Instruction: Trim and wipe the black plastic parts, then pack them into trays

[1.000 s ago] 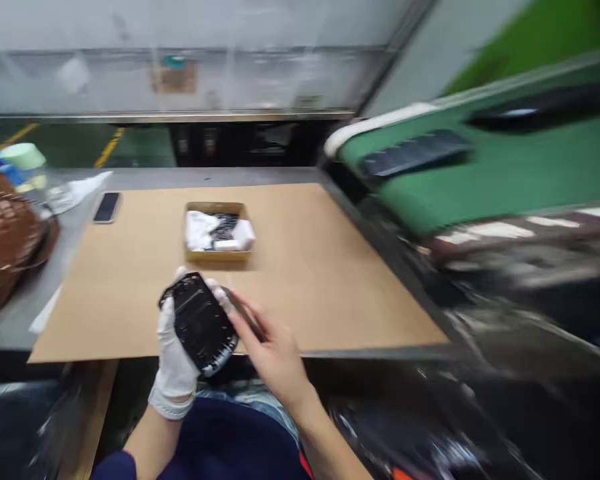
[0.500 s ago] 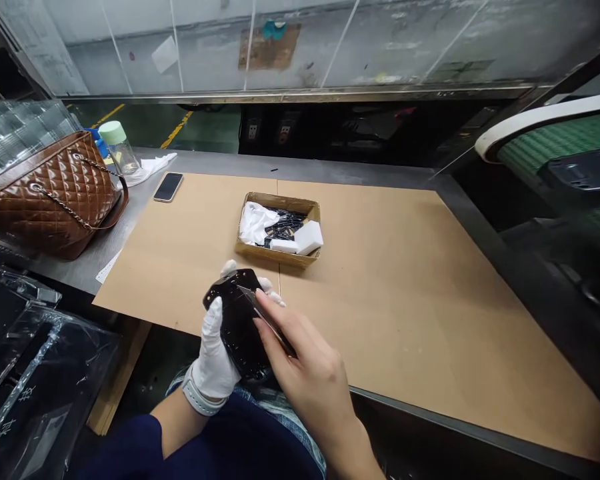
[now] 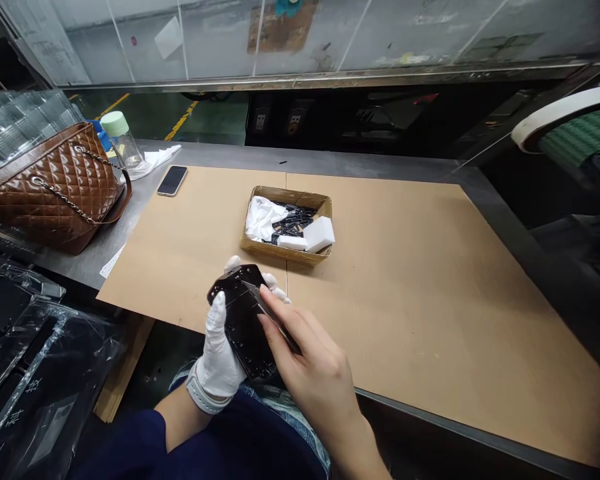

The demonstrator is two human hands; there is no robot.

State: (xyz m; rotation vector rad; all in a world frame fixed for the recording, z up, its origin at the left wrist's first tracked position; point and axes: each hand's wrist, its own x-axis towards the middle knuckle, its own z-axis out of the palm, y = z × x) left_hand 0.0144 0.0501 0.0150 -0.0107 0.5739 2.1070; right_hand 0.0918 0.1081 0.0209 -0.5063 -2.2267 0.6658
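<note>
In a white glove, my left hand (image 3: 220, 350) is closed around a glossy black moulded plastic part (image 3: 247, 327), thumb on its near side and fingertips showing past its far edge. The part is tilted above my lap, by the table's front edge, with small holes at its upper corners. My bare right hand (image 3: 313, 363) grips a slim utility knife (image 3: 275, 317) with a dark handle. Its grey blade tip rests at or just over the part's surface near the top; I cannot tell whether it touches. The part's lower end is partly covered by my right hand.
Ahead stands an open cardboard box (image 3: 287, 253) with small black pieces, a white cloth and white foam blocks. A phone (image 3: 173, 181), a brown quilted bag (image 3: 55, 190) and a green-capped bottle (image 3: 123, 140) are to the left. Plastic-wrapped black parts (image 3: 45, 373) lie lower left.
The view has shifted slightly, so the table items sit a little farther right in it. Both hands keep their holds, and the blade stays near the same spot on the part.
</note>
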